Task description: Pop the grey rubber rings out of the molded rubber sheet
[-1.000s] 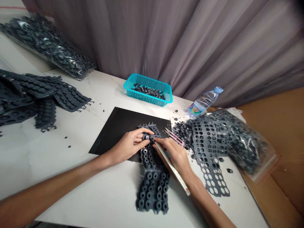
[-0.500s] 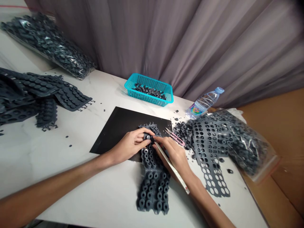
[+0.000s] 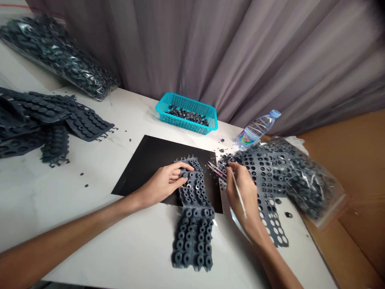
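A dark grey rubber sheet (image 3: 194,224) studded with ring-shaped parts lies across a black mat (image 3: 150,160) and down toward me. My left hand (image 3: 168,182) rests on the sheet's upper end, fingers curled around its left edge, pressing it down. My right hand (image 3: 242,190) is off the sheet to the right, fingers pinched on a thin pale stick tool (image 3: 239,192) that runs back along the hand. Its fingertips are close to pink-handled snips (image 3: 216,169) lying on the mat's right edge.
A teal basket (image 3: 186,116) of loose rings stands behind the mat. To the right lie a punched-out sheet (image 3: 264,188), a plastic bag of parts (image 3: 309,180) and a water bottle (image 3: 255,128). More sheets (image 3: 39,120) and another bag (image 3: 57,52) lie at left. Curtain behind.
My right hand has lifted off the ring sheet and swung right toward the snips, carrying the stick tool. The left hand stays on the sheet.
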